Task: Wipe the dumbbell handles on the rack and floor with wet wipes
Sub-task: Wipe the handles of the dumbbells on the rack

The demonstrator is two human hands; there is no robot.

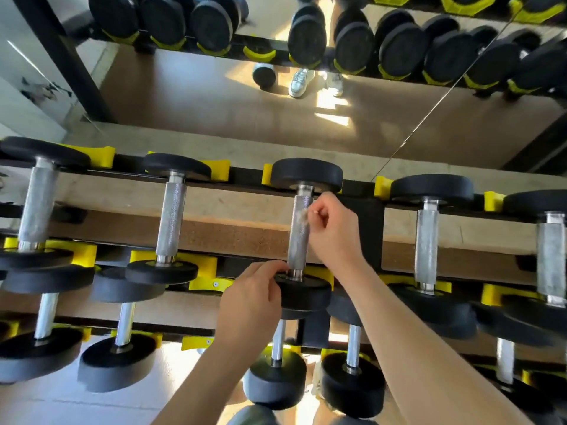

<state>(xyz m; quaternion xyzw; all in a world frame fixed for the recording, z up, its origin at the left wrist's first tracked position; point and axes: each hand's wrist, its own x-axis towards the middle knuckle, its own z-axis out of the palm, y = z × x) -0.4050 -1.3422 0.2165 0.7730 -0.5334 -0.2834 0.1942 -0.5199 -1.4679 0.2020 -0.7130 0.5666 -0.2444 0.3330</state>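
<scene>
dumbbell [306, 174]: seated on the rack [368, 222], centre; judged heavy, rigid.
handle [297, 240]: knurled, grippy; a small wipe [303, 214] is pinched against it by the right hand [334, 231].
left hand [251, 299]: curled over the near head [303, 294], steadying.

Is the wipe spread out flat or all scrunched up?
Scrunched up. Only a small bunched bit of the wipe pokes from the fingers of the right hand, against the dumbbell handle.

Bright daylight, sunny glare patches in the mirror [333, 102], soft overall blur, wide-angle bending at edges
</scene>
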